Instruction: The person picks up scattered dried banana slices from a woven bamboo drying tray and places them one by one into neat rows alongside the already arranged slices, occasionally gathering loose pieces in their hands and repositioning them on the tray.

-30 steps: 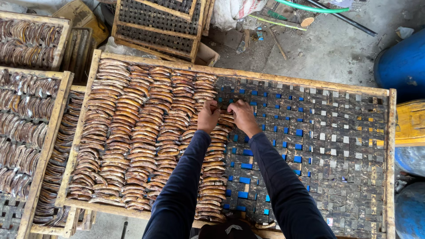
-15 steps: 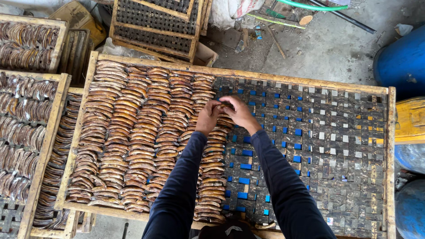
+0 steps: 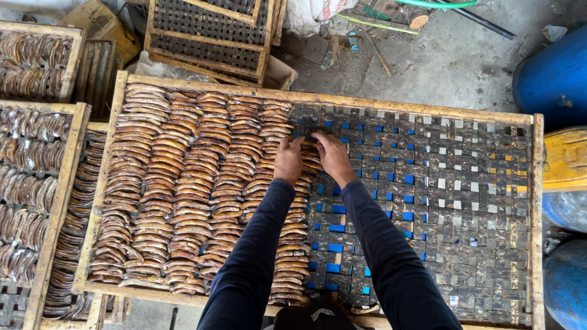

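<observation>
Curved dried brown-orange strips (image 3: 183,183) form striped rows on the pale wooden tray (image 3: 391,105), whose woven grey mesh (image 3: 465,201) shows blue squares; the round barrel (image 3: 553,76) is blue.

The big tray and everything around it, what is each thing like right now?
Big tray: left half filled, right half bare.
Brown strips: lying flat in rows.
Left hand: flat on the strips.
Right hand: touching the row's top end.
Side trays: full.
Blue barrel: standing.

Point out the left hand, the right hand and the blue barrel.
left hand (image 3: 287,162), head view, on the back of the hand.
right hand (image 3: 333,156), head view, on the back of the hand.
blue barrel (image 3: 553,76), head view, on its curved side.
</observation>
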The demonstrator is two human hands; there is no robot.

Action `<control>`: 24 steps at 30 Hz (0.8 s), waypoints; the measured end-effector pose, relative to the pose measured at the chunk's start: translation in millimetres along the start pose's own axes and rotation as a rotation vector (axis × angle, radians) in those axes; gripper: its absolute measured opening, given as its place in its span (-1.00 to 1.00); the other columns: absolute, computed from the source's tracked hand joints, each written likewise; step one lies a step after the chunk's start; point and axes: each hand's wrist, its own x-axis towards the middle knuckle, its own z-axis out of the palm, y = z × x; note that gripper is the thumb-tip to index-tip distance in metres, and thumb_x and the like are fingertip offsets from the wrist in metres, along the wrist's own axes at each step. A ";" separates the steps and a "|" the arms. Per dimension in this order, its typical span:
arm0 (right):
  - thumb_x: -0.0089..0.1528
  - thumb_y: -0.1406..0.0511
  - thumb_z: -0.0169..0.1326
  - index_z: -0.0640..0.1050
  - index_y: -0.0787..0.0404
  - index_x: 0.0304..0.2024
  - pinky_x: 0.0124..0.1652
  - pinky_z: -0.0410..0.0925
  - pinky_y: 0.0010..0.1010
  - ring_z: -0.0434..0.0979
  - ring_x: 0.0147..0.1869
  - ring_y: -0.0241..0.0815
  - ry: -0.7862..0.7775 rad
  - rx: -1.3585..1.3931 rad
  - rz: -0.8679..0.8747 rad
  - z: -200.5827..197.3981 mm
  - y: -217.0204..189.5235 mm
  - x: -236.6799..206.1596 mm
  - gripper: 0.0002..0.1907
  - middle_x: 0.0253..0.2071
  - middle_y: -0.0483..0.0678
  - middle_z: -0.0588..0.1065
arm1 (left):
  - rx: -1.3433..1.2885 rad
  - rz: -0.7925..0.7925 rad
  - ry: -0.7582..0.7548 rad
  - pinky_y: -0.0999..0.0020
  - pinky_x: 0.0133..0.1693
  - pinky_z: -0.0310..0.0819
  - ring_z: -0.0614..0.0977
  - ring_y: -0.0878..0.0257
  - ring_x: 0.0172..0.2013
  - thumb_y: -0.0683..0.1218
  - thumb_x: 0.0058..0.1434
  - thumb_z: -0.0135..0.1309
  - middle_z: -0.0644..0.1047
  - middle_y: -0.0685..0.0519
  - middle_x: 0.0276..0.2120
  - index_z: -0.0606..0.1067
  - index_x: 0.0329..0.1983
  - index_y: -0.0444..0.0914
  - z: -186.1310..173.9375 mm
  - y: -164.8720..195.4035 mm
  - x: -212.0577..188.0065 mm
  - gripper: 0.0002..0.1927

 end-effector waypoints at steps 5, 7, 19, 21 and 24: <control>0.31 0.46 0.08 0.65 0.05 -0.06 -0.06 0.42 -0.04 0.56 -0.05 0.09 -0.105 -0.077 0.000 3.5 0.5 3.8 -0.75 -0.12 0.00 0.52 | 0.179 0.013 -0.111 0.01 0.03 0.47 0.53 -0.16 0.00 -0.29 0.13 0.06 0.48 -0.18 0.00 0.57 -0.01 -0.23 1.5 0.4 1.7 -0.65; 0.31 0.47 0.08 0.66 0.05 -0.07 -0.09 0.42 -0.05 0.57 -0.06 0.08 -0.079 -0.044 -0.034 3.6 1.5 2.1 -0.74 -0.13 0.00 0.51 | 0.201 0.007 -0.103 0.02 0.04 0.46 0.54 -0.14 0.02 -0.26 0.17 0.06 0.49 -0.16 0.00 0.58 -0.04 -0.22 0.6 0.0 1.8 -0.71; 0.32 0.44 0.12 0.61 0.15 -0.16 -0.19 0.46 -0.25 0.60 -0.18 -0.03 0.336 -0.004 0.163 -42.9 30.1 -68.6 -0.90 -0.19 0.07 0.55 | 0.367 0.160 -0.123 0.03 0.09 0.45 0.53 -0.13 0.03 -0.20 0.19 0.01 0.57 -0.18 -0.06 0.53 -0.11 -0.27 -5.6 1.5 5.7 -0.79; 0.34 0.42 0.15 0.63 0.16 -0.12 -0.19 0.44 -0.39 0.59 -0.22 -0.19 0.368 0.174 0.312 -70.8 55.8 -112.7 -0.90 -0.23 -0.01 0.58 | 0.504 0.298 -0.051 0.05 0.16 0.46 0.51 -0.15 0.10 -0.19 0.15 0.01 0.56 -0.23 -0.09 0.51 -0.12 -0.30 -1.6 1.9 4.8 -0.77; 0.37 0.41 0.14 0.59 0.24 -0.04 -0.08 0.47 -0.53 0.58 -0.09 -0.38 0.384 0.613 0.352 -128.7 94.5 -186.0 -0.89 -0.12 -0.12 0.60 | 0.146 0.242 0.057 -0.03 0.05 0.45 0.48 -0.19 0.01 -0.22 0.26 0.03 0.53 -0.23 -0.19 0.48 -0.14 -0.30 -0.7 6.3 -2.4 -0.87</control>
